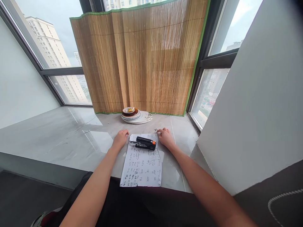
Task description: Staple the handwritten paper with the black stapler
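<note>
My left hand [120, 139] rests at the upper left of the paper, fingers curled; what they hold, if anything, is hidden. On the other side, my right hand [165, 137] pinches a small grey metallic piece [156, 130], too small to identify surely. Between the hands a black stapler [145, 143] with an orange spot lies on the sheet, its silvery metal part sticking out to the left. Beneath it, the white paper [142, 170] carries handwriting and some printed text, and reaches the ledge's front edge.
Stacked plates and small dishes [136, 117] stand at the back of the glossy grey ledge [71, 138]. Behind them hangs a bamboo blind [142, 63] with green edging. Windows flank it, and a white wall [255, 104] closes the right side.
</note>
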Demonstrator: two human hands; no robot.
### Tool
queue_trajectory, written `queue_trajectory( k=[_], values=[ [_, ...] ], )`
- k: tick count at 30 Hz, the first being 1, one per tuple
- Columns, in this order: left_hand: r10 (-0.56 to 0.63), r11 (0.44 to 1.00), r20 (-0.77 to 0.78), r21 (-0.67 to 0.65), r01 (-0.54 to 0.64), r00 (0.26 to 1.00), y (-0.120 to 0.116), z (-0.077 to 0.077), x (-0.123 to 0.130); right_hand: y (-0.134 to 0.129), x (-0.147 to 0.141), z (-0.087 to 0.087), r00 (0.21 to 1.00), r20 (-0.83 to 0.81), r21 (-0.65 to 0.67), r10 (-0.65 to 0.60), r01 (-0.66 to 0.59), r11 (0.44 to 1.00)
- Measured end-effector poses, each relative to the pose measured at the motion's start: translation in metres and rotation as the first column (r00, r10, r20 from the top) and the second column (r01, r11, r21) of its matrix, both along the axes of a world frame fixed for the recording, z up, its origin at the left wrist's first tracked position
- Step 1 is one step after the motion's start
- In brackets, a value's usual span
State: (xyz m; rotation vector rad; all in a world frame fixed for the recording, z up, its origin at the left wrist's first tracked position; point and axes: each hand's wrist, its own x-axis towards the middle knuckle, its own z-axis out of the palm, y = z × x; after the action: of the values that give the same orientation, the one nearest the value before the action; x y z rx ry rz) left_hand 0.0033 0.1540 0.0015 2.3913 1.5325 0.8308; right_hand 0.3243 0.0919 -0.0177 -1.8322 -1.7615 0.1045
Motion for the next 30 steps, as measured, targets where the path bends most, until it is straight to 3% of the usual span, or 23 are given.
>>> queue_trajectory(
  k=[2, 4, 8, 10, 13, 16, 20, 23, 27, 30],
  values=[
    [0.016, 1.000, 0.095, -0.010, -0.016, 0.995, 0.001, 0.001, 0.001, -0.002, -0.001, 0.003, 0.999, -0.035, 0.011, -0.001, 0.001, 1.000],
    [0.076, 0.996, 0.326, -0.059, -0.060, 0.942, 0.002, 0.004, 0.002, -0.004, -0.002, 0.006, 0.997, -0.071, 0.022, 0.004, -0.003, 1.000],
    [0.214, 0.971, 0.660, -0.223, -0.084, 0.720, -0.004, 0.015, 0.003, -0.006, -0.005, 0.008, 0.993, -0.120, 0.023, 0.020, -0.017, 1.000],
    [0.241, 0.957, 0.761, -0.291, -0.015, 0.603, -0.012, 0.022, 0.001, -0.006, -0.005, 0.009, 0.990, -0.139, 0.009, 0.017, -0.016, 1.000],
    [0.278, 0.923, 0.886, -0.353, 0.152, 0.372, -0.026, 0.033, -0.004, -0.007, -0.005, 0.009, 0.988, -0.155, -0.019, 0.015, -0.018, 1.000],
    [0.318, 0.897, 0.915, -0.375, 0.234, 0.248, -0.035, 0.041, -0.012, -0.006, -0.005, 0.008, 0.988, -0.151, -0.029, 0.018, -0.022, 0.999],
    [0.360, 0.891, 0.907, -0.404, 0.208, 0.219, -0.037, 0.048, -0.017, -0.005, -0.004, 0.007, 0.989, -0.146, -0.028, 0.013, -0.017, 0.999],
    [0.316, 0.896, 0.921, -0.369, 0.247, 0.228, -0.038, 0.049, -0.016, -0.004, -0.003, 0.007, 0.990, -0.142, -0.028, 0.015, -0.019, 0.999],
    [0.227, 0.915, 0.919, -0.315, 0.252, 0.323, -0.041, 0.048, -0.013, -0.005, -0.004, 0.009, 0.989, -0.147, -0.031, 0.012, -0.017, 0.999],
    [0.161, 0.936, 0.880, -0.280, 0.215, 0.448, -0.043, 0.047, -0.011, -0.005, -0.004, 0.009, 0.988, -0.156, -0.029, 0.009, -0.014, 0.999]
  ],
)
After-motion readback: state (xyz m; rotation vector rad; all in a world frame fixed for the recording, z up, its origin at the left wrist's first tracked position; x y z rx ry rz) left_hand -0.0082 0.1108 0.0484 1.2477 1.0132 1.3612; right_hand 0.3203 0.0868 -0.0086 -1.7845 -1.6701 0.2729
